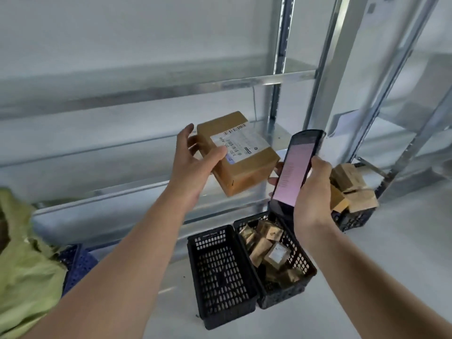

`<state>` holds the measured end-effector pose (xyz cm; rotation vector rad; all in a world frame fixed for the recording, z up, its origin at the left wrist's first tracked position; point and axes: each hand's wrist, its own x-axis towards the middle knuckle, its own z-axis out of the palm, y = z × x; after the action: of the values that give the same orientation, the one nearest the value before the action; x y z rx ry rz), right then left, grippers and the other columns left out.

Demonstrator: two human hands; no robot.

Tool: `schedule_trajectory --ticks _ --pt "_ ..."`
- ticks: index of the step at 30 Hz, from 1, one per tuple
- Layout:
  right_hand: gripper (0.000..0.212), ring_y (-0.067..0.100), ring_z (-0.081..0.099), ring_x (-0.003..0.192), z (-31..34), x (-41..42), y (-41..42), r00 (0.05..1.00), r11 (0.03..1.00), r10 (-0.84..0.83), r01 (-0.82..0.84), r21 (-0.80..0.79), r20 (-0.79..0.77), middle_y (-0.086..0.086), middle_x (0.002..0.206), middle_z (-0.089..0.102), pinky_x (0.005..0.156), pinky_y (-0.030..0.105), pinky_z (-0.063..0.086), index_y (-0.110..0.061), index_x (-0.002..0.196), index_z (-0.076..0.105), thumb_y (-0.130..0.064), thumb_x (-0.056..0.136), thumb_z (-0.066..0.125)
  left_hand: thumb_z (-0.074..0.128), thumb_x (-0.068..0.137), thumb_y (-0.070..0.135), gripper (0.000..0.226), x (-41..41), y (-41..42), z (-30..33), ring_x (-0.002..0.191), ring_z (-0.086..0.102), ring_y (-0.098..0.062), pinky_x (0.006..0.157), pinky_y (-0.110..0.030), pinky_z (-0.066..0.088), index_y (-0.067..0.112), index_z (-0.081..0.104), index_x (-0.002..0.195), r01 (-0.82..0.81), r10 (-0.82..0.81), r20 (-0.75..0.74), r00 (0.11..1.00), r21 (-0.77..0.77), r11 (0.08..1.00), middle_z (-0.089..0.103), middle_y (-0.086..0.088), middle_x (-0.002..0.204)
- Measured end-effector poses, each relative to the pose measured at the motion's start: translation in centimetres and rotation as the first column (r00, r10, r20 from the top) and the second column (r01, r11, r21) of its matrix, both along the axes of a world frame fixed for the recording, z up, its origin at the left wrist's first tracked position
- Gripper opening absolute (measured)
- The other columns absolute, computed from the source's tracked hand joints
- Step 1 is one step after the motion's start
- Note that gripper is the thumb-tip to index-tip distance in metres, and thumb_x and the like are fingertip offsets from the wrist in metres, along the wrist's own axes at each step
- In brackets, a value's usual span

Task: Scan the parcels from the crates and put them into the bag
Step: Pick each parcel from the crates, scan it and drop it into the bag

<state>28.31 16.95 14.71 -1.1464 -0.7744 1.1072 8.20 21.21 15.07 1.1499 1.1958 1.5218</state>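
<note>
Cardboard parcel (238, 152): rigid, looks light, held up before the shelving above the crates.
Left hand (195, 162): I pinch its near end, thumb on the label.
Right hand (311, 192): I grip the scanner (294, 167).

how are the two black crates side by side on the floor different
The left crate shows only its bare mesh floor, while the right crate holds a jumble of brown parcels. The left crate reaches nearer the camera; the right one sits further back, partly hidden by the phone. Both are black, perforated plastic, and stand touching.
</note>
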Motion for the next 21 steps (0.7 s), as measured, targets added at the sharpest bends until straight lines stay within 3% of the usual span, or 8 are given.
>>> schedule_trajectory --ticks 2,5,8,11,13,17,21 --pt "0.045 0.028 0.067 0.085 2.6 0.3 -2.2 0.998 0.998 0.054 -0.053 0.032 -0.012 0.001 0.087 0.074 0.075 0.035 0.048 -0.022 0.094 0.067 -0.055 0.097 0.036 0.093 0.059 0.041 0.095 0.5 -2.6 2.4 0.13 0.062 -0.017 0.102 -0.052 0.058 0.029 0.045 0.141 -0.032 0.032 -0.008 0.999 0.035 0.999 0.063 0.005 0.135" --pt "0.041 0.008 0.061 0.065 5.6 0.9 -5.0 0.992 0.99 0.12 -0.118 0.073 -0.028 -0.011 0.062 0.063 0.063 0.024 0.044 -0.024 0.079 0.054 -0.044 0.109 0.034 0.093 0.061 0.039 0.079 0.8 -5.8 5.4 0.129 0.064 -0.024 0.106 -0.052 0.056 0.029 0.053 0.127 -0.057 0.051 0.051 0.997 0.113 0.992 0.065 -0.001 0.135" --pt "0.04 0.006 0.063 0.061 8.4 0.2 -7.4 0.986 0.982 0.169 -0.168 0.086 -0.009 -0.008 0.068 0.069 0.058 0.019 0.048 -0.024 0.086 0.057 -0.044 0.111 0.034 0.087 0.071 0.032 0.066 0.7 -8.6 8.1 0.119 0.071 -0.025 0.097 -0.045 0.061 0.04 0.058 0.13 -0.059 0.04 0.125 0.991 0.155 0.986 0.064 -0.011 0.136" --pt "0.047 0.021 0.076 0.087 10.9 -1.6 -8.9 0.979 0.971 0.201 -0.197 0.136 -0.017 0.006 0.098 0.078 0.071 0.027 0.055 -0.017 0.113 0.066 -0.05 0.106 0.034 0.069 0.098 0.03 0.063 0.1 -11.0 10.9 0.115 0.074 -0.018 0.087 -0.04 0.062 0.056 0.044 0.149 0.039 -0.053 0.095 0.994 0.141 0.989 0.072 0.002 0.133" --pt "0.046 0.03 0.072 0.091 12.5 -2.8 -9.8 0.976 0.966 0.212 -0.203 0.16 -0.043 0.009 0.097 0.074 0.08 0.039 0.054 -0.018 0.11 0.068 -0.048 0.107 0.033 0.065 0.101 0.032 0.07 -0.6 -12.4 12.4 0.122 0.07 -0.02 0.094 -0.048 0.062 0.062 0.03 0.154 0.12 -0.123 0.023 0.992 0.105 0.987 0.07 0.012 0.135" --pt "0.042 0.028 0.066 0.086 14.9 -5.3 -11.2 0.959 0.942 0.276 -0.258 0.217 -0.058 0.007 0.092 0.07 0.081 0.04 0.053 -0.024 0.094 0.064 -0.047 0.108 0.032 0.079 0.078 0.02 0.118 -2.9 -14.8 14.7 0.127 0.067 -0.017 0.099 -0.047 0.06 0.071 0.005 0.155 0.209 -0.201 -0.061 0.978 0.163 0.964 0.066 0.018 0.14" --pt "0.046 0.027 0.075 0.094 16.3 -8.9 -11.8 0.951 0.923 0.304 -0.28 0.263 -0.059 0.001 0.097 0.08 0.085 0.043 0.056 -0.027 0.103 0.069 -0.045 0.109 0.027 0.081 0.069 0.013 0.118 -7.0 -16.4 16.5 0.127 0.066 -0.023 0.101 -0.044 0.059 0.063 0.023 0.158 0.098 -0.085 -0.06 0.995 0.273 0.957 0.066 0.002 0.141"
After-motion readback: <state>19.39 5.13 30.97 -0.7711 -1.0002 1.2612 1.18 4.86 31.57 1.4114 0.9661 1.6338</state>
